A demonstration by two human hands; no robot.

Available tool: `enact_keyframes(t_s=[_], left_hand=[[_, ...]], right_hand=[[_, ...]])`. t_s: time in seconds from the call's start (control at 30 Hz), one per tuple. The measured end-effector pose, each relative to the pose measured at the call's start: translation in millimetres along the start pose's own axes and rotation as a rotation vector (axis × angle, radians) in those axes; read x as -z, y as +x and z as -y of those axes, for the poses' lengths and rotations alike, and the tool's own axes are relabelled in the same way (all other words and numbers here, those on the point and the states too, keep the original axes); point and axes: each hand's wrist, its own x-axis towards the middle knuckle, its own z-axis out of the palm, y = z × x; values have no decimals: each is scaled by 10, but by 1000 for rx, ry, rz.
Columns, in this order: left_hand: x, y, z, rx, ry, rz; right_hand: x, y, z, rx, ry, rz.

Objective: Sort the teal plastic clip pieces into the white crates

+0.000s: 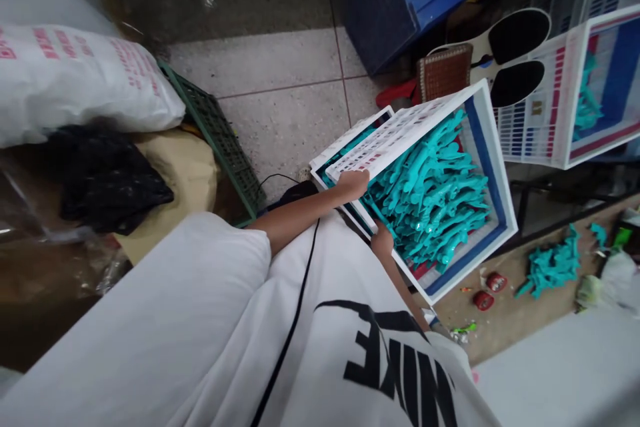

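Observation:
A white plastic basket (483,147) with a blue band inside is tilted in front of me. Turquoise plastic pieces (425,193), long and thin, are piled in it. My left hand (354,185) is closed around the near left corner of its rim. Along the near side, my right hand (383,240) grips the rim, its fingers partly hidden. Partly under this basket shows a second white basket (320,161), also with turquoise pieces. Whether the two baskets touch I cannot tell.
Another white basket (570,100) stands at right, beside a stool with black pads (517,57). A blue bin (395,7) is ahead. Green crate (210,133) and white sack (90,80) lie left. Turquoise pieces (553,263) and red tape rolls (497,281) sit on a surface at right.

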Motion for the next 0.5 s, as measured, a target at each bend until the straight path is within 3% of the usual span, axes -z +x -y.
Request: enact_keyframes(t_s=[0.1, 0.33, 0.5], left_hand=[[76, -54, 90, 0, 24, 3], [43, -96, 746, 123, 90, 54], [-22, 55, 751, 148, 118, 60]], right_hand=[[-49, 10, 50, 5, 57, -3], [-326, 212, 465, 53, 37, 132], [-357, 305, 404, 143, 21, 150]])
